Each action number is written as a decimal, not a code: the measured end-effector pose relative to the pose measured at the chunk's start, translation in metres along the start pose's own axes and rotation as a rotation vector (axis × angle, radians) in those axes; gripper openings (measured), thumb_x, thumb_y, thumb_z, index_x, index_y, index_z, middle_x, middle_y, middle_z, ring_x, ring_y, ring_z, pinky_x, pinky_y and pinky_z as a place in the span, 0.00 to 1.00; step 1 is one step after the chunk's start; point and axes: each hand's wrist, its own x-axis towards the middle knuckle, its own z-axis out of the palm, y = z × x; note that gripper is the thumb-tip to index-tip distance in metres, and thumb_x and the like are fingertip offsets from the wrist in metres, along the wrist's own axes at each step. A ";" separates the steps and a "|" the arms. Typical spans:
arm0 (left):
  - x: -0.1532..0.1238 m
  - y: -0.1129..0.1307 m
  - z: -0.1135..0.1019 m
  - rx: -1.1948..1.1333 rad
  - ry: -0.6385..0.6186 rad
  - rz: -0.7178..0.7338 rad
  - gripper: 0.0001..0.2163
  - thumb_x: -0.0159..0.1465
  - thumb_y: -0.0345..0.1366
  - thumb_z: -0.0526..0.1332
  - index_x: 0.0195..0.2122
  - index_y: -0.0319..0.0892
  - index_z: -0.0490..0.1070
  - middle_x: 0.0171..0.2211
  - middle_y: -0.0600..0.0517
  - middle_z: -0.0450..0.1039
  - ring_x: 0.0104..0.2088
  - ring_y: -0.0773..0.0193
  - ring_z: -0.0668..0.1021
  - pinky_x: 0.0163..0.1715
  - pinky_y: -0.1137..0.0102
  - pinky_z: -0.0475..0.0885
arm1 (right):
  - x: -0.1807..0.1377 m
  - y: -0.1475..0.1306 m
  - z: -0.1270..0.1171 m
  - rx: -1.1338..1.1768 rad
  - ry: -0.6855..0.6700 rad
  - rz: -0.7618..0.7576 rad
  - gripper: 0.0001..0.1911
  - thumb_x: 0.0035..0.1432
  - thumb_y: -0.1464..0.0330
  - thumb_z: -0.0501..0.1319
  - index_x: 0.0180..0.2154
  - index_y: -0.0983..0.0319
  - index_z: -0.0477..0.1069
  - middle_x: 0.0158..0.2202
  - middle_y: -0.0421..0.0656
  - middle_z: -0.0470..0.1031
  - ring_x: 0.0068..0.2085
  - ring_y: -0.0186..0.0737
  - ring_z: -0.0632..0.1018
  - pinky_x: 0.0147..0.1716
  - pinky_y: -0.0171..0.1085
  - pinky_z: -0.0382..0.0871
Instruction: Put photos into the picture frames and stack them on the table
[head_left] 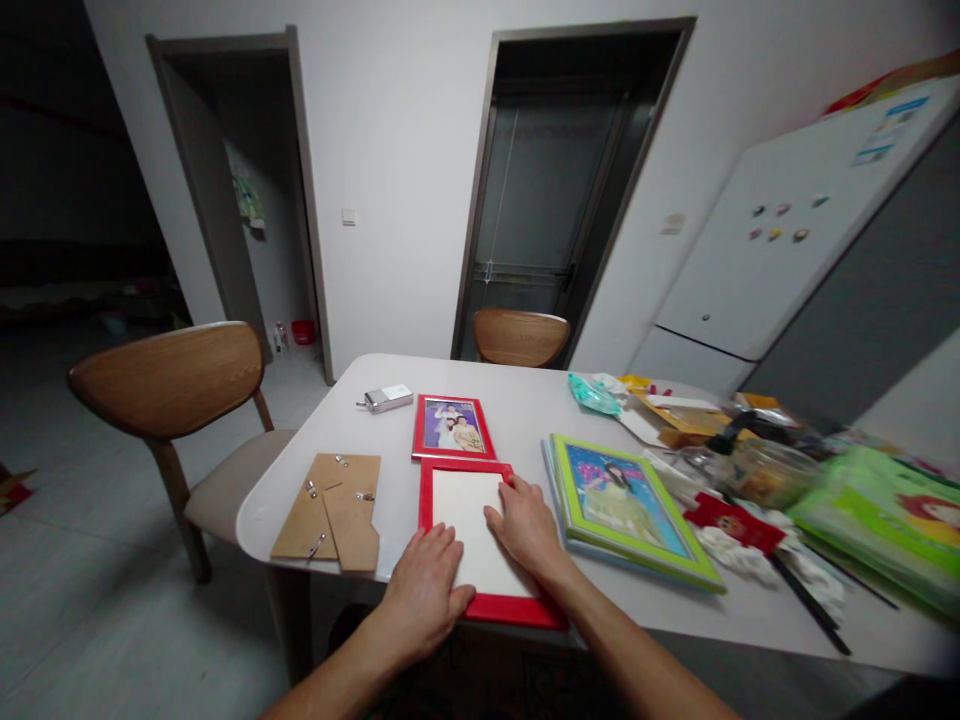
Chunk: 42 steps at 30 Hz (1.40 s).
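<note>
Frame [517, 609]: red, lying at the near edge of the worktop [510, 390], around a white sheet [465, 500].
Left hand [422, 592]: laid across left border and sheet, grip unclamped, thumb apart from fingers.
Right hand [529, 530]: resting over the right side, grip apart, forefinger on the upper corner, thumb on the sheet.
Beyond: red-framed photo [454, 425].
Leftward: brown boards [300, 520].
Rightward: green-framed picture [626, 500].
</note>
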 end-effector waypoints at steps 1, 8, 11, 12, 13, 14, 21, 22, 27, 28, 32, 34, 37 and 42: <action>0.000 0.001 0.001 0.002 -0.001 -0.002 0.20 0.56 0.39 0.54 0.49 0.38 0.61 0.53 0.44 0.58 0.55 0.57 0.58 0.55 0.60 0.51 | -0.002 0.001 0.001 -0.007 0.013 -0.021 0.13 0.50 0.64 0.52 0.35 0.64 0.67 0.43 0.50 0.65 0.43 0.46 0.65 0.38 0.38 0.58; -0.026 -0.039 -0.025 0.006 0.103 -0.070 0.25 0.55 0.39 0.55 0.54 0.41 0.52 0.57 0.45 0.51 0.57 0.59 0.54 0.55 0.58 0.50 | -0.009 0.004 0.000 0.126 0.035 -0.077 0.16 0.51 0.66 0.52 0.42 0.63 0.67 0.46 0.50 0.65 0.45 0.46 0.64 0.42 0.41 0.57; -0.051 -0.089 -0.042 0.107 0.177 -0.254 0.28 0.52 0.40 0.57 0.53 0.40 0.53 0.57 0.43 0.51 0.57 0.55 0.54 0.53 0.56 0.51 | -0.013 -0.020 -0.007 0.280 0.027 -0.185 0.16 0.52 0.67 0.52 0.42 0.65 0.67 0.46 0.50 0.66 0.46 0.44 0.64 0.44 0.40 0.56; -0.060 -0.105 -0.045 0.142 0.179 -0.317 0.29 0.50 0.42 0.59 0.53 0.40 0.54 0.56 0.42 0.51 0.56 0.53 0.55 0.52 0.55 0.52 | -0.016 -0.033 -0.009 0.337 0.007 -0.244 0.16 0.52 0.67 0.52 0.42 0.65 0.67 0.45 0.49 0.67 0.45 0.43 0.65 0.44 0.39 0.56; -0.067 -0.119 -0.046 0.174 0.194 -0.382 0.29 0.49 0.42 0.59 0.52 0.40 0.55 0.56 0.43 0.53 0.56 0.51 0.55 0.52 0.54 0.52 | -0.018 -0.048 -0.011 0.388 -0.020 -0.303 0.15 0.52 0.66 0.52 0.42 0.64 0.67 0.43 0.48 0.68 0.44 0.41 0.66 0.44 0.38 0.57; -0.074 -0.131 -0.046 0.192 0.200 -0.420 0.29 0.48 0.42 0.60 0.51 0.40 0.56 0.55 0.43 0.54 0.55 0.50 0.56 0.52 0.55 0.53 | -0.020 -0.064 -0.013 0.425 -0.052 -0.354 0.15 0.52 0.66 0.52 0.41 0.63 0.67 0.42 0.47 0.69 0.43 0.40 0.66 0.43 0.38 0.57; -0.080 -0.148 -0.033 0.198 0.347 -0.317 0.20 0.48 0.31 0.58 0.44 0.40 0.64 0.47 0.45 0.66 0.48 0.55 0.67 0.48 0.60 0.61 | -0.026 -0.148 0.009 0.361 -0.194 -0.415 0.21 0.43 0.58 0.58 0.40 0.61 0.66 0.37 0.47 0.68 0.40 0.45 0.66 0.38 0.42 0.60; -0.079 -0.148 -0.033 0.185 0.362 -0.299 0.19 0.47 0.30 0.59 0.43 0.41 0.65 0.46 0.46 0.67 0.47 0.55 0.68 0.48 0.60 0.62 | -0.025 -0.152 0.014 0.372 -0.190 -0.399 0.22 0.42 0.59 0.59 0.40 0.61 0.66 0.38 0.47 0.67 0.40 0.45 0.66 0.37 0.42 0.60; -0.075 -0.141 -0.044 0.093 0.418 -0.236 0.18 0.47 0.34 0.62 0.40 0.40 0.68 0.42 0.45 0.69 0.44 0.54 0.70 0.44 0.59 0.66 | -0.022 -0.145 0.012 0.599 -0.166 -0.341 0.25 0.41 0.71 0.58 0.46 0.62 0.62 0.40 0.47 0.65 0.42 0.42 0.66 0.41 0.39 0.61; -0.073 -0.136 -0.047 0.074 0.435 -0.210 0.18 0.47 0.36 0.62 0.41 0.41 0.68 0.43 0.45 0.69 0.44 0.54 0.70 0.44 0.59 0.66 | -0.023 -0.138 0.006 0.642 -0.151 -0.339 0.25 0.41 0.72 0.58 0.45 0.61 0.63 0.40 0.46 0.65 0.42 0.41 0.66 0.42 0.39 0.61; -0.057 -0.095 -0.054 -0.017 0.447 -0.070 0.18 0.49 0.38 0.62 0.42 0.42 0.67 0.47 0.44 0.66 0.47 0.55 0.68 0.45 0.58 0.65 | -0.031 -0.097 -0.023 0.718 -0.072 -0.319 0.20 0.40 0.75 0.57 0.40 0.61 0.67 0.39 0.45 0.65 0.42 0.40 0.66 0.43 0.38 0.61; -0.044 -0.069 -0.050 -0.070 0.395 -0.028 0.18 0.49 0.37 0.63 0.42 0.41 0.67 0.47 0.43 0.65 0.47 0.55 0.67 0.45 0.58 0.66 | -0.038 -0.069 -0.034 0.696 -0.047 -0.283 0.19 0.40 0.75 0.56 0.39 0.61 0.67 0.39 0.45 0.66 0.42 0.40 0.67 0.44 0.39 0.61; -0.025 -0.036 -0.035 -0.146 0.303 0.021 0.19 0.49 0.36 0.63 0.42 0.41 0.66 0.47 0.44 0.65 0.47 0.56 0.66 0.45 0.58 0.65 | -0.050 -0.028 -0.041 0.622 -0.037 -0.226 0.18 0.41 0.73 0.55 0.38 0.61 0.68 0.40 0.45 0.66 0.42 0.40 0.68 0.44 0.40 0.62; -0.008 -0.013 -0.006 -0.193 0.181 0.045 0.20 0.48 0.35 0.64 0.43 0.40 0.66 0.47 0.44 0.65 0.47 0.56 0.65 0.47 0.60 0.64 | -0.066 0.011 -0.036 0.487 -0.047 -0.149 0.16 0.42 0.70 0.55 0.37 0.61 0.70 0.40 0.47 0.67 0.43 0.42 0.68 0.44 0.42 0.61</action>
